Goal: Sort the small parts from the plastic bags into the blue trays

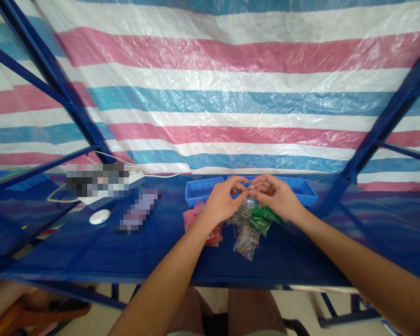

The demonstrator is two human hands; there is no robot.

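Note:
My left hand (227, 198) and my right hand (275, 196) meet above the blue table, fingertips almost touching. Both are closed in a pinch at a tiny shiny thing (251, 187), too small to make out. Below them lies a heap of small clear plastic bags (247, 240), some with thin brownish bits inside. Green packets (264, 219) sit under my right hand, on the right of the heap. Pink and red packets (215, 235) lie to its left, partly covered by my left forearm.
Behind my hands stand a blue tray (199, 190) on the left and another blue tray (306, 192) on the right. A white oval object (100, 217), a blurred-out flat item (140, 212) and white cables (164, 176) lie leftward. Blue metal posts (378, 126) frame a striped sheet (231, 93).

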